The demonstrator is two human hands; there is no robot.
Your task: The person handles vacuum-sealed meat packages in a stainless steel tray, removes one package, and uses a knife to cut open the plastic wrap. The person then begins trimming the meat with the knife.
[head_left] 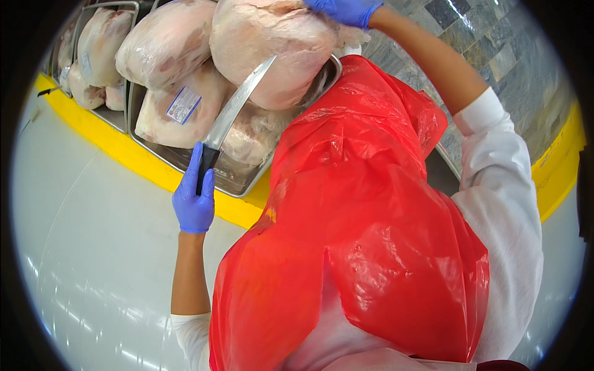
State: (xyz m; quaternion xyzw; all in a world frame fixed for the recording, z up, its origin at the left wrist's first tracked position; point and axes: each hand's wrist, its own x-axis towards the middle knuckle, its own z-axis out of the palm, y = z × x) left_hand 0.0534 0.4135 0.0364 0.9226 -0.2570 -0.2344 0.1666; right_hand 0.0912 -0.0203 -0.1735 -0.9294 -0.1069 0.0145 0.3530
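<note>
1. Left hand (193, 201), blue-gloved, is clamped around the black handle of one knife (232, 114); the blade points toward 1 o'clock.
2. Right hand (344, 10), blue-gloved, grips the top wrapped cut of meat (269, 46) at 12 o'clock.
3. About seven wrapped cuts are visible, piled in two metal trays (185, 159) from 10 to 12 o'clock.
4. One red plastic apron (365, 216) fills the centre.
5. One yellow kerb (133, 154) runs under the trays.

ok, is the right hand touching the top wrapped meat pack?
Touching. The head view shows the right hand in a blue glove gripping the bunched wrap at the upper end of the wrapped meat pack, no gap.
</note>
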